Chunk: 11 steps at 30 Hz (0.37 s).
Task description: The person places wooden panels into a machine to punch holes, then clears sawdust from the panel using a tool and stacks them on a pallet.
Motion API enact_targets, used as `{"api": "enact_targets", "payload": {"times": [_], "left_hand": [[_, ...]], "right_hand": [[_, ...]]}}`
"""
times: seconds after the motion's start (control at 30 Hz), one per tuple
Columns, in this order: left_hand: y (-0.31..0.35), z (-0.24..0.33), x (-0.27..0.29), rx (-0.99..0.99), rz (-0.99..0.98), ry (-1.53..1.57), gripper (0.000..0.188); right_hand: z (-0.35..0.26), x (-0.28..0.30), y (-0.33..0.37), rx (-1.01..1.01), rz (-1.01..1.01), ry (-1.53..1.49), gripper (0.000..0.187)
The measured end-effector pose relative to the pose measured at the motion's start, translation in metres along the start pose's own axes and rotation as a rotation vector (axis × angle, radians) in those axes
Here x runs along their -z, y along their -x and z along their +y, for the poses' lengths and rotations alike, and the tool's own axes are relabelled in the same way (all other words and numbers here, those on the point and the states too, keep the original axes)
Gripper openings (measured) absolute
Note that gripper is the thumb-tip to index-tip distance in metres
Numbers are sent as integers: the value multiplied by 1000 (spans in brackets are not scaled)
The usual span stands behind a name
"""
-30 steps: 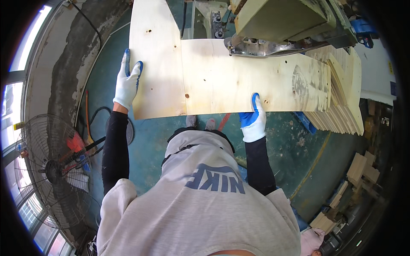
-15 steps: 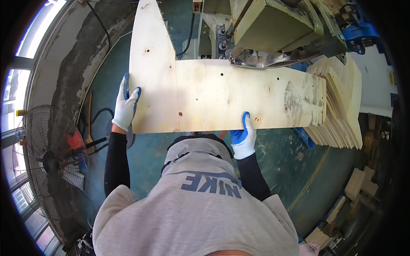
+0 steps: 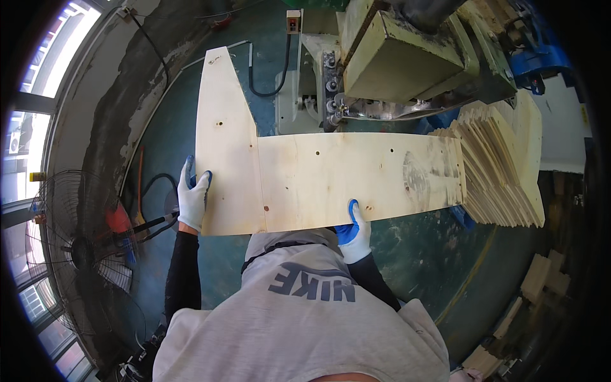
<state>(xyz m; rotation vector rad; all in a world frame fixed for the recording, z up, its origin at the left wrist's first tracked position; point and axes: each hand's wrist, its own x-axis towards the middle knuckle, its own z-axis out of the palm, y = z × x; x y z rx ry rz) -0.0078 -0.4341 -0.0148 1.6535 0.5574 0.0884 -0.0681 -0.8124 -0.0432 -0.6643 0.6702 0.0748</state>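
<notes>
A large, pale L-shaped plywood panel (image 3: 331, 178) lies across in front of me, with its narrow arm pointing away at the left. Dark knots, small holes and a round dark stamp mark its face. My left hand (image 3: 193, 196), in a white glove with blue coating, grips the panel's left edge, thumb on top. At the near edge, right of the middle, my right hand (image 3: 354, 234) holds it in a matching glove, thumb on top and the other fingers underneath, mostly hidden. The panel's far edge is just short of a green machine (image 3: 407, 60).
Several similar plywood panels stand in a leaning stack (image 3: 503, 165) at the right. A wire-caged fan (image 3: 79, 254) is at the left near the windows. Wood offcuts (image 3: 538, 277) lie at the lower right. A black cable (image 3: 267, 94) hangs from a switch box (image 3: 293, 22).
Both hands have drawn the plywood panel toward my body, away from the machine. More of the machine's lower part and the floor beyond the panel now shows.
</notes>
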Motion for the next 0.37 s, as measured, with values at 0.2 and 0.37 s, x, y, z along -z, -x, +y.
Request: {"api": "enact_targets", "payload": {"times": [0.2,0.37], "left_hand": [[-13,-23,5,16,-154,190,49],[-37,-35,8,32,-244,139,51]], "right_hand": [[-10,-28,0,211,-73,44,46],[-2,-22,-17,281,-42,111,47]]}}
